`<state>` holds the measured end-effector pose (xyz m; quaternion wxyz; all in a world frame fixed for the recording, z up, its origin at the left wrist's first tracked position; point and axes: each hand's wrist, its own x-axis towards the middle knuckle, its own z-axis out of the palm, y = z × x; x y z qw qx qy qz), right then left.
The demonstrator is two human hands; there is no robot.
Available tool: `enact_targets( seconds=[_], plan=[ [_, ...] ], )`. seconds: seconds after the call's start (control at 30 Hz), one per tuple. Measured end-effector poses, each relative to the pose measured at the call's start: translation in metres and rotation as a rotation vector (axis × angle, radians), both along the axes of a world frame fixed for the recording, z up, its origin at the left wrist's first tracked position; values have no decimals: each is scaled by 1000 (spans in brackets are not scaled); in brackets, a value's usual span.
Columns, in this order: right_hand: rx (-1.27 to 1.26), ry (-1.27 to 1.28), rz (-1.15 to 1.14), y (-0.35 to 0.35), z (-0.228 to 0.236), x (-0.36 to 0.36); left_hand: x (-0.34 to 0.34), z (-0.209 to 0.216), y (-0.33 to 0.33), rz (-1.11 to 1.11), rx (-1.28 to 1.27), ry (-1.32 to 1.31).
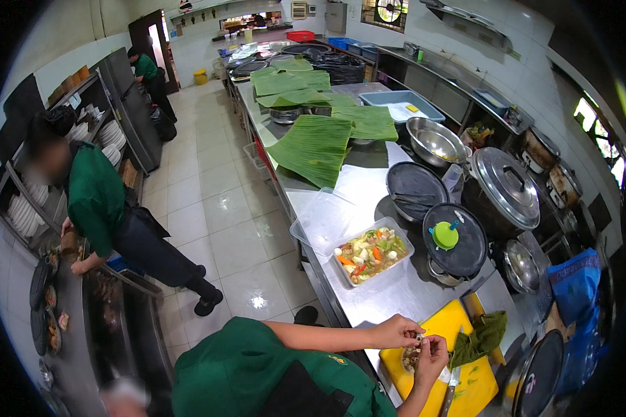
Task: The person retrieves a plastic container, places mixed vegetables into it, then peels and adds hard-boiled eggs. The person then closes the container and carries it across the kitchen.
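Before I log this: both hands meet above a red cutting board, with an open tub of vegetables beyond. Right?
The cutting board is yellow, not red, as the head view shows. The left hand and right hand do meet above it, the open tub of vegetables beyond.

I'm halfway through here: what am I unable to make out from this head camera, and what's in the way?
All in the head view:
- Small piece between the left hand and right hand: too small, partly covered by the hands.
- Part of the chopped pile on the yellow board: behind the right hand.
- Inside of the large pot: silver lid on top.
- Whatever lies beneath the green leaves: mostly covered by them.
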<state>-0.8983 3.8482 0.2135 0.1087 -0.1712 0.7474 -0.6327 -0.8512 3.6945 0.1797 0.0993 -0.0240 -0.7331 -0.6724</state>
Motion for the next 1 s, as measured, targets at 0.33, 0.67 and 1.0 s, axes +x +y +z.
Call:
enact_targets(
  seconds=[0.33,0.67,1.0],
  plan=[
    [243,400,-58,1,6,13,-2,2,10,-63,226,-120],
    [283,503,-57,8,3,21,1,4,13,-145,483,-246],
    [-126,213,-77,21,-5,21,-5,2,25,-247,846,-290]
  ],
)
